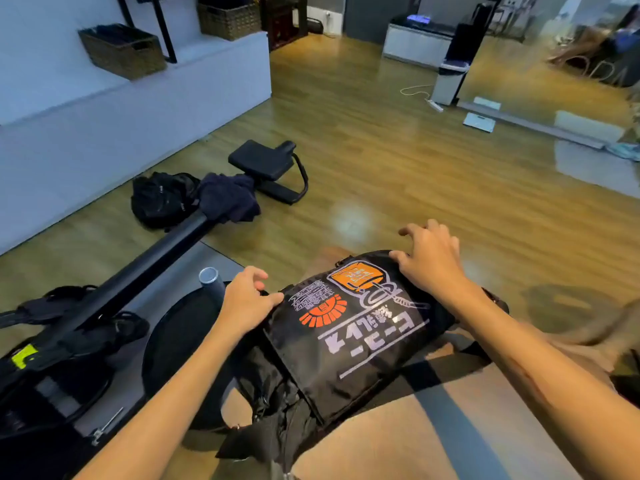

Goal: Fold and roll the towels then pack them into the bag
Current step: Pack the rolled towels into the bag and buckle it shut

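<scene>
A black bag (349, 344) with white and orange print lies across my lap, its flap closed and facing up. My left hand (247, 299) pinches the flap's left edge between thumb and fingers. My right hand (427, 259) rests on the bag's far right corner with its fingers spread and slightly bent. A dark navy towel (228, 197) is draped in a heap over the black rail of an exercise machine on the floor ahead to the left. No towel is in either hand.
A black backpack (162, 199) lies beside the navy towel. The rowing machine's rail (145, 271) and padded seat (263, 159) stretch along the left. Wicker baskets (123, 51) sit on a white ledge. Wooden floor (415, 161) extends ahead; a white bin (450, 81) stands far right.
</scene>
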